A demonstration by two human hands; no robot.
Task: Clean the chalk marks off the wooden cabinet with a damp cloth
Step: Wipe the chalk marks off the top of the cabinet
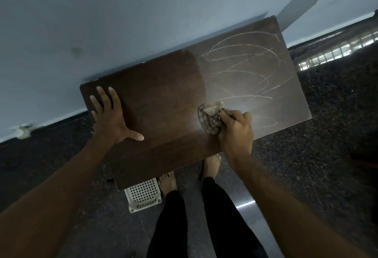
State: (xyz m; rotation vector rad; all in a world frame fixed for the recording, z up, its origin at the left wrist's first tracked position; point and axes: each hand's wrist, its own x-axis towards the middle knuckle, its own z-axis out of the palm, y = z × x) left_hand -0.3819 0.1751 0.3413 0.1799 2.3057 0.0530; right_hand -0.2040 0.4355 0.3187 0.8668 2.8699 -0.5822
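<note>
The dark wooden cabinet top [159,94] stands against a pale wall. Its left half is dark and free of marks. White looping chalk marks [249,67] cover the hazy right half. My right hand [237,131] grips a crumpled patterned cloth [210,116] and presses it on the top near the front edge, at the border between the dark and the chalky part. My left hand [110,114] lies flat with spread fingers on the left end of the top.
A white plastic lattice basket [143,194] sits on the dark speckled floor [319,155] under the cabinet's front edge, beside my bare feet [211,165]. The wall [102,22] runs right behind the cabinet. A bright grille reflection shows at the far right.
</note>
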